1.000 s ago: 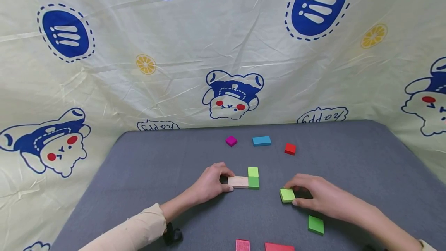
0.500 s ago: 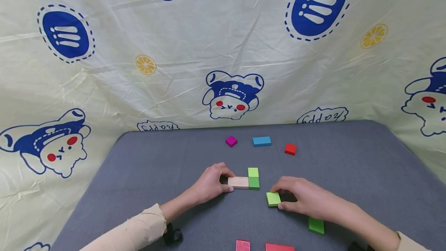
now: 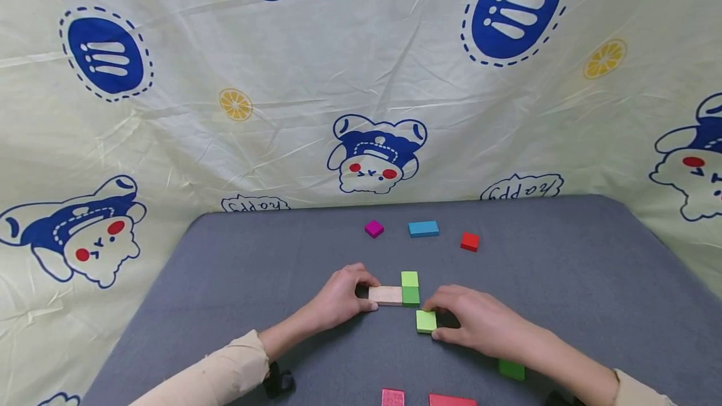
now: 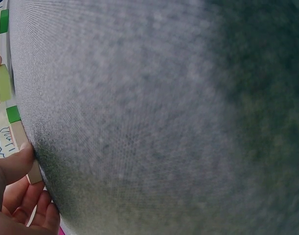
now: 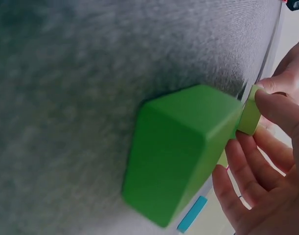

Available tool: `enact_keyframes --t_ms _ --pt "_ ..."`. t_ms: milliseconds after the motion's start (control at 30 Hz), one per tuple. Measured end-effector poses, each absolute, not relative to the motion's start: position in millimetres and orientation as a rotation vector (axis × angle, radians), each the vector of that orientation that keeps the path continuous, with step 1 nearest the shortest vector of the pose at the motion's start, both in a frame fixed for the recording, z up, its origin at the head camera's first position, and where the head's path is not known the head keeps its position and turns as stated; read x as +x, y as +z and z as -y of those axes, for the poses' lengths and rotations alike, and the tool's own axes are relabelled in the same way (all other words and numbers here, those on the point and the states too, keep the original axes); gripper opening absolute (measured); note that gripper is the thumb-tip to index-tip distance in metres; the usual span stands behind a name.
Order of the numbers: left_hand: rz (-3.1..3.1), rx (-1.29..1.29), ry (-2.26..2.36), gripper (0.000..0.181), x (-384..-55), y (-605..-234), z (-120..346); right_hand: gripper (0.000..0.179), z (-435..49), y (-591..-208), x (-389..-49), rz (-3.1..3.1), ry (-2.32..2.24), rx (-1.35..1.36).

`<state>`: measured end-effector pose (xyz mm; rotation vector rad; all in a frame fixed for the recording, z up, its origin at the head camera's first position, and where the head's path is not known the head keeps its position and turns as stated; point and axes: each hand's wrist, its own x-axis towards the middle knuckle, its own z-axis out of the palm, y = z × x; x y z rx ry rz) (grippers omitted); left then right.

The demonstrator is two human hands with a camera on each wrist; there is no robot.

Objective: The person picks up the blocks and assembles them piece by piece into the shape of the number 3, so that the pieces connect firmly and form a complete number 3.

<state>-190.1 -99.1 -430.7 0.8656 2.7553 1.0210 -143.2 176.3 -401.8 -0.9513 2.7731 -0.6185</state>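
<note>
In the head view my left hand (image 3: 341,296) grips the left end of a pale wooden block (image 3: 386,295) between thumb and fingers. Against that block's right end sits a green block (image 3: 410,296), with a light green block (image 3: 409,279) behind it. My right hand (image 3: 479,321) pinches another light green block (image 3: 425,321) by its right side, just in front and to the right of the green one. The right wrist view shows this pinched light green block (image 5: 249,113) between thumb and fingertips. A loose green block (image 5: 178,152) looms large there, close to the camera.
Toward the back of the grey table (image 3: 271,249) lie a magenta block (image 3: 374,229), a blue block (image 3: 423,229) and a red block (image 3: 469,242). Near the front are a pink block (image 3: 393,397) and a flat red block (image 3: 452,400). A printed curtain (image 3: 293,155) hangs behind.
My right hand has moved left with the light green block, bringing it close to the green block. My left hand has stayed in place on the pale wooden block.
</note>
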Motion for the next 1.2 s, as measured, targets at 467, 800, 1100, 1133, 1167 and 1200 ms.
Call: enact_keyframes --t_ms 467,800,1100,1133,1167,1200 --pt "-2.757 0.869 1.025 0.024 -189.8 -430.9 99.5 0.032 -162.5 -405.3 -145.4 -2.789 -0.572 -0.957" --pt "-2.752 0.864 1.015 0.024 -190.8 -429.8 98.8 0.033 -163.7 -405.9 -146.7 -2.792 -0.577 -0.863" --pt "-2.753 0.867 1.019 0.024 -190.2 -429.8 99.7 0.026 -163.5 -407.4 -146.8 -2.810 -0.631 -0.900" --pt "-2.754 0.867 1.019 0.024 -190.2 -430.0 99.6 0.026 -162.9 -407.3 -146.7 -2.814 -0.636 -0.902" --pt "-2.755 0.868 1.018 0.023 -190.2 -430.1 99.5 0.026 -162.3 -407.2 -146.5 -2.817 -0.642 -0.906" --pt "-2.754 0.868 1.017 0.023 -190.2 -430.3 99.5 0.025 -161.7 -407.3 -146.4 -2.819 -0.650 -0.909"
